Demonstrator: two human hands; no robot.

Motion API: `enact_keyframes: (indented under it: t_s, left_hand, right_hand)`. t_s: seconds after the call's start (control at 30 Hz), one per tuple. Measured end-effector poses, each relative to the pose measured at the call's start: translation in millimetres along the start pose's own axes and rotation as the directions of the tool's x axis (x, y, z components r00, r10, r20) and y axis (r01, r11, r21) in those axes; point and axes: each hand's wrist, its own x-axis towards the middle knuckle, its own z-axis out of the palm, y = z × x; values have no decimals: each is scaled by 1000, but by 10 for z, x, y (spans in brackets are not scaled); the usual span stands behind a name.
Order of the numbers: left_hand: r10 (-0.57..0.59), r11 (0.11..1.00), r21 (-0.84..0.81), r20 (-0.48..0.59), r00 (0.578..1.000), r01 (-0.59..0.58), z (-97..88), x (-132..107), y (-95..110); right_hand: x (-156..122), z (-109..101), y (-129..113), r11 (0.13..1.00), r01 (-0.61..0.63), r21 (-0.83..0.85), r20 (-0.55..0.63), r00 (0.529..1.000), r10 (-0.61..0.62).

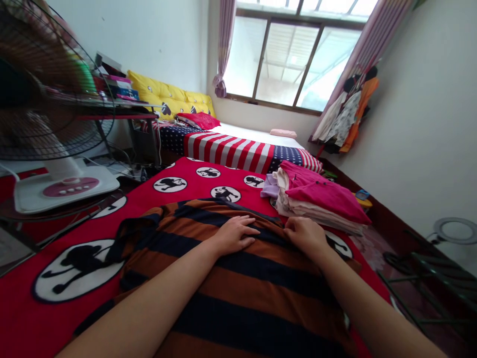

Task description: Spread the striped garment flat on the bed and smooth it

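A brown and navy striped shirt (238, 283) lies spread over a red blanket (194, 189) printed with white ovals and black figures. My left hand (235, 235) rests on the middle of the shirt, palm down with fingers stretched out. At the shirt's far right edge, my right hand (304, 235) has its fingers curled and pinched on the fabric. One sleeve reaches out to the left. Just beyond my right hand sits a stack of folded clothes (316, 211), with a bright pink garment (320, 191) on top.
A standing fan (67, 184) is close on the left, beside a cluttered desk (122, 103). Behind the blanket is a bed with a flag-patterned cover (231, 149). Clothes (348, 117) hang on the right wall; a dark metal rack (428, 278) and ring light (454, 231) stand right.
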Motion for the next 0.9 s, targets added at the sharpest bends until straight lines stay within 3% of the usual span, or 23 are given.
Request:
enact_keyframes:
  t_s: [0.13, 0.3, 0.43, 0.6, 0.73, 0.9]
  left_hand:
    - [19, 1000, 0, 0, 1000, -19, -13, 6, 12]
    - [3, 1000, 2, 4, 1000, -3, -18, 8, 17]
    - [-3, 1000, -7, 6, 1000, 3, -12, 5, 17]
    - [2, 1000, 1, 11, 1000, -2, -29, 4, 25]
    - [-4, 1000, 6, 29, 1000, 4, -36, -2, 29]
    - [-14, 1000, -8, -34, 999, 14, -80, -5, 100]
  right_hand:
    - [-158, 58, -56, 994, 109, -6, 20, 994, -109]
    - [-60, 208, 52, 999, -28, 25, 12, 1000, 28]
    - [78, 214, 124, 999, -30, 38, 56, 998, 28]
    - [252, 180, 261, 953, -112, 281, -114, 982, 149]
    - [381, 369, 371, 850, -166, 501, -103, 963, 249]
    - [358, 502, 272, 842, -153, 518, -162, 949, 272]
